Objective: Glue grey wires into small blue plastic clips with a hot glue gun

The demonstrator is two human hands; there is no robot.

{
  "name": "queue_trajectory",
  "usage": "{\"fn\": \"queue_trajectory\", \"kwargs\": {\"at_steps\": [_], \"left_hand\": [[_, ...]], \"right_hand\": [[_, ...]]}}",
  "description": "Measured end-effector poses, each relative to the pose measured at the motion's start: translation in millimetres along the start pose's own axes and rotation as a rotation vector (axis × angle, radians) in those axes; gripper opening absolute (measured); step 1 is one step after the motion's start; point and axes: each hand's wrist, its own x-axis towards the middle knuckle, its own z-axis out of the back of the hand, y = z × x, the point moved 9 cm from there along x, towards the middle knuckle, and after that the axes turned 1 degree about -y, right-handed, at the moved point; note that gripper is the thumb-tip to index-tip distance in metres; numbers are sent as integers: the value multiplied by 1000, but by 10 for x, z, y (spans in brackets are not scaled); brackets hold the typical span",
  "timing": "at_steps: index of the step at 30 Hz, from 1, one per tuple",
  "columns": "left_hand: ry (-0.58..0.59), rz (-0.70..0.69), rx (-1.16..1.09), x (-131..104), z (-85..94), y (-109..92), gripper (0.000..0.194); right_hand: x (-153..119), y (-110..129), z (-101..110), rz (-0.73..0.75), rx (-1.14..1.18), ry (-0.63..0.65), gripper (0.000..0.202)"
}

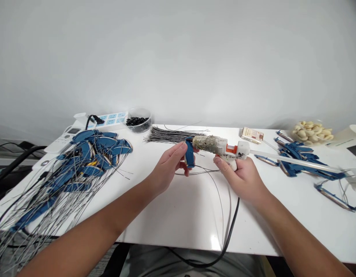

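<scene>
My left hand (172, 163) grips a small blue part (189, 153) with thin dark wires trailing from its lower end. My right hand (243, 177) is wrapped round the handle of a white glue gun (237, 151). Its crusted, dirty nozzle end (208, 144) points left and meets or nearly meets the top of the blue part. A long translucent glue stick (293, 159) runs out of the gun's back towards the right. From the handle a black cord (234, 219) hangs over the table's front edge.
On the left lies a heap of blue parts (88, 150) with long wires. Behind are a power strip (111, 118), a tub of black pieces (138, 121), and a bundle of dark wires (166, 134). At right: a small box (252, 135), more blue parts (299, 159), nuts (310, 132).
</scene>
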Motion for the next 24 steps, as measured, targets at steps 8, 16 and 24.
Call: {"fn": "queue_trajectory", "kwargs": {"at_steps": [8, 16, 24], "left_hand": [[-10, -16, 2, -2, 14, 5, 46], [-15, -13, 3, -2, 10, -2, 46], [-21, -13, 8, -4, 11, -15, 47]], "right_hand": [[31, 45, -4, 27, 15, 3, 24], [0, 15, 18, 8, -39, -10, 36], [-20, -38, 38, -20, -120, -29, 42]]}}
